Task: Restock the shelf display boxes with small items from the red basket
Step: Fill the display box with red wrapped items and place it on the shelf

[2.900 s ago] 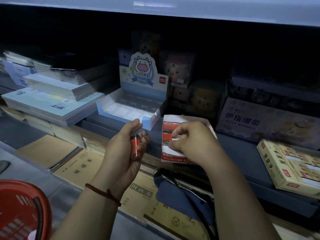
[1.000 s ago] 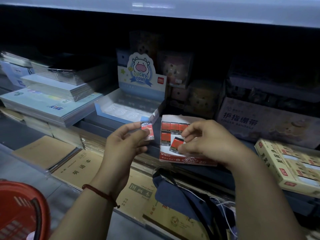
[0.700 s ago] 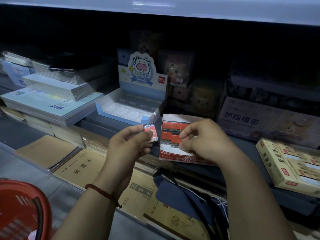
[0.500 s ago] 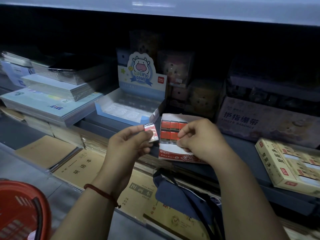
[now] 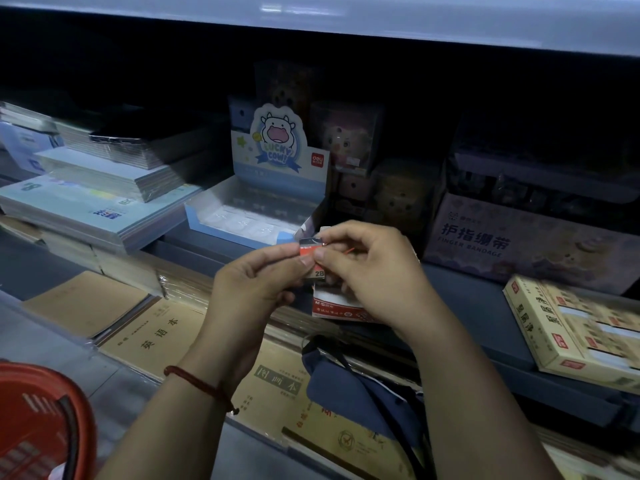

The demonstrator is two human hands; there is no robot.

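Both hands meet at the middle of the view on one small red-and-white pack [image 5: 312, 259] marked 2B. The left hand [image 5: 256, 285] pinches its left edge between thumb and forefinger. The right hand [image 5: 377, 271] pinches the right edge the same way, its other fingers curled. The pack is held in the air just above the red-and-white display box [image 5: 337, 306]. The box's lower edge shows under the right hand, at the shelf's front lip. The cow display box [image 5: 242, 220], with its low blue front wall, stands close by at 11 o'clock from the pack. The finger bandage box [image 5: 519, 244] is at 3 o'clock, with bare shelf in front of it. The red basket [image 5: 38, 424] sits well apart at 8 o'clock. A blue bag [image 5: 349, 389] lies at 6 o'clock on the notebooks [image 5: 156, 337].
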